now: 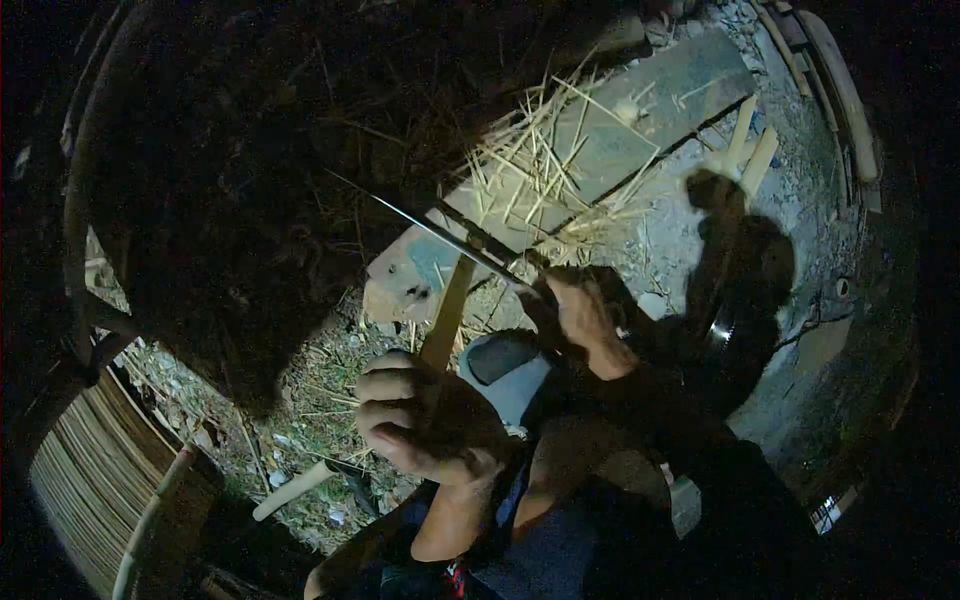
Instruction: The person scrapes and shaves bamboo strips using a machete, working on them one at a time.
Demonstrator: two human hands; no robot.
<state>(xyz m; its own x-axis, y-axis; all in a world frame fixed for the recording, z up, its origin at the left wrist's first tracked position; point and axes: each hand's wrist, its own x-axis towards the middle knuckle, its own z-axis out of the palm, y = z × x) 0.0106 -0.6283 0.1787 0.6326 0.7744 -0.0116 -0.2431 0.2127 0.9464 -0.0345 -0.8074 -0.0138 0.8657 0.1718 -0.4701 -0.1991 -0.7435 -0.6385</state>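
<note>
My left hand [420,415] is closed around the lower end of a flat bamboo strip [450,312], which stands up and away from me. Closed on the handle end of a long thin knife [430,230], my right hand [590,325] is to the right of the strip. The blade shows nearly edge-on and slants up to the left. It crosses the strip near its top; whether they touch I cannot tell. The knife's handle is mostly hidden by my fingers and shadow.
Beyond my hands lies a wide plank [690,85] strewn with thin slivers [530,175]. A grey shoe [515,390] is below the strip. At lower left are a stack of thin strips [90,480] and a short bamboo piece [295,490]. Split pieces [760,160] lie at right.
</note>
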